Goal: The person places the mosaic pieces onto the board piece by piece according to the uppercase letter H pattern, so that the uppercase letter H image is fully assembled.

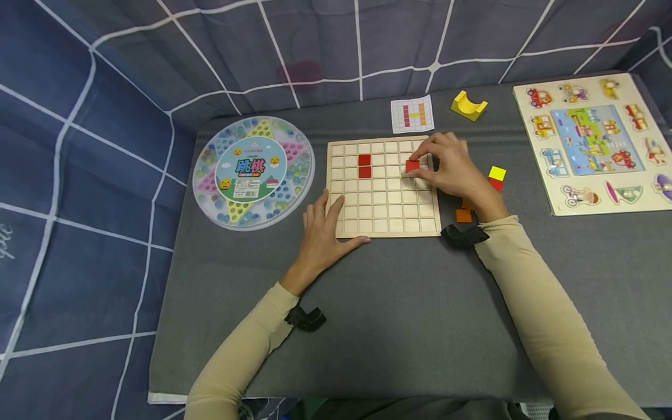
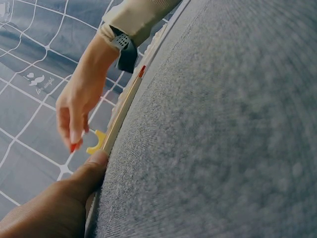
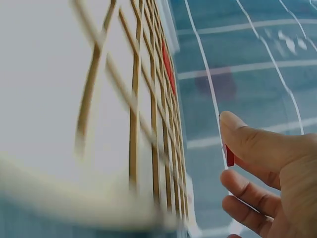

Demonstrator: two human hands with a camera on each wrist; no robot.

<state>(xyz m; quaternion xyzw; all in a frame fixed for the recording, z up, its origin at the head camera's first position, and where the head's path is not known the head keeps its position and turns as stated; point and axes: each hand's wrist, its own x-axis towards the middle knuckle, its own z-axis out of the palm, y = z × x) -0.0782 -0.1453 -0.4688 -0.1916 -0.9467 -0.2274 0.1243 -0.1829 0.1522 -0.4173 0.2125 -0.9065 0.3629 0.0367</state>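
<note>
A square wooden grid board [image 1: 378, 198] lies on the table in the head view. Two red square tiles [image 1: 364, 165] sit one above the other in its upper cells. Over the right part of the board, my right hand [image 1: 454, 166] pinches another red tile [image 1: 412, 167] between thumb and fingers. The right wrist view shows that tile [image 3: 230, 156] edge-on behind the thumb. My left hand [image 1: 321, 236] rests at the board's lower left corner, fingers spread along the left side and thumb on the front edge. The thumb [image 2: 91, 171] shows against that edge in the left wrist view.
Behind the board lie a printed pattern card [image 1: 412, 114] and a yellow curved block [image 1: 469, 106]. Yellow, red and orange tiles [image 1: 464, 216] lie right of it, partly under my right wrist. A round Chinese checkers box [image 1: 254, 172] stands left, a picture puzzle board [image 1: 598, 140] far right.
</note>
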